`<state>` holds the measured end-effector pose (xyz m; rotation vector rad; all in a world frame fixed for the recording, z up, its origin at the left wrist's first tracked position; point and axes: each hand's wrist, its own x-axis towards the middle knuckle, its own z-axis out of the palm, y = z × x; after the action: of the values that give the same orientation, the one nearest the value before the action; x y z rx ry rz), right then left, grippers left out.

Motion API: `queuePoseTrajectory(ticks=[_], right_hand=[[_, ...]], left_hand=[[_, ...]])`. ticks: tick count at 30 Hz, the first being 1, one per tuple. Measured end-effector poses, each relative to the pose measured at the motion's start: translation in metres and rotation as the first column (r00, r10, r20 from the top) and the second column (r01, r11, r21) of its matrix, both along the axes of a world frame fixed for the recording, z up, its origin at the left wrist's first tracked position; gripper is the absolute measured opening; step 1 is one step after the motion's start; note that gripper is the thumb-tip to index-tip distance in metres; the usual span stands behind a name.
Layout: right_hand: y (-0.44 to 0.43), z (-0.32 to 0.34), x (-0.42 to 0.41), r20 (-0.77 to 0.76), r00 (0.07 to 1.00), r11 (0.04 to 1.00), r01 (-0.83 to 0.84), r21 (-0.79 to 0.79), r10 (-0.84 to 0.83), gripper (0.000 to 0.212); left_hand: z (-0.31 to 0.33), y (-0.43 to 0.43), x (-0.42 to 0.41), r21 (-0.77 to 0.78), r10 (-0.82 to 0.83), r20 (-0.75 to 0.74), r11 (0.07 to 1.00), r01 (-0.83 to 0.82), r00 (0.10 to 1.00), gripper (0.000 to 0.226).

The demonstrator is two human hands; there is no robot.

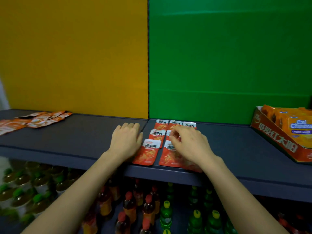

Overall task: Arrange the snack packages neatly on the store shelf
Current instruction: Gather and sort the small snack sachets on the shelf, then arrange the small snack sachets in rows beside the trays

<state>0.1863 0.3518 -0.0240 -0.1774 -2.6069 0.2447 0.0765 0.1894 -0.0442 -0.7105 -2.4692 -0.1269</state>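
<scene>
Several small red-and-white snack packets point(149, 152) lie flat in neat rows on the dark grey shelf point(84, 132), in front of the green back panel. My left hand point(126, 141) rests flat on the shelf, fingers together, its edge against the left column of packets. My right hand point(189, 142) hovers over the right columns with fingers curled and pinched at a packet point(168, 156) beneath it; whether it grips one is unclear. A loose heap of orange packets point(37, 119) lies at the shelf's far left.
An orange cardboard display box point(278, 141) of Cal Cheese wafers stands tilted at the right end of the shelf. Below the shelf stand many drink bottles point(148, 208) with red, yellow and green caps. Yellow and green panels back the shelf.
</scene>
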Motion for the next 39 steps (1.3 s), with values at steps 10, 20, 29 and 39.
queuePoseTrajectory(ticks=[10,20,29,39], right_hand=[[-0.139,0.000,-0.078,0.054,0.955,0.956,-0.292,0.001,0.291,0.025],[-0.304,-0.009,-0.167,0.134,0.927,0.934,-0.335,-0.119,0.350,0.027],[-0.384,-0.020,-0.244,0.281,0.920,0.956,-0.224,-0.192,0.272,0.032],[-0.390,-0.020,-0.347,0.338,0.934,0.983,-0.063,-0.174,0.120,0.045]], left_hand=[[-0.001,-0.168,-0.025,0.080,0.157,0.053,0.984,-0.160,0.986,0.027],[-0.008,-0.352,-0.077,0.056,0.290,0.081,0.954,-0.295,0.954,0.026],[-0.018,-0.445,-0.137,0.118,0.331,0.126,0.931,-0.346,0.935,0.028],[-0.019,-0.471,-0.250,0.121,0.405,0.416,0.863,-0.491,0.814,0.080]])
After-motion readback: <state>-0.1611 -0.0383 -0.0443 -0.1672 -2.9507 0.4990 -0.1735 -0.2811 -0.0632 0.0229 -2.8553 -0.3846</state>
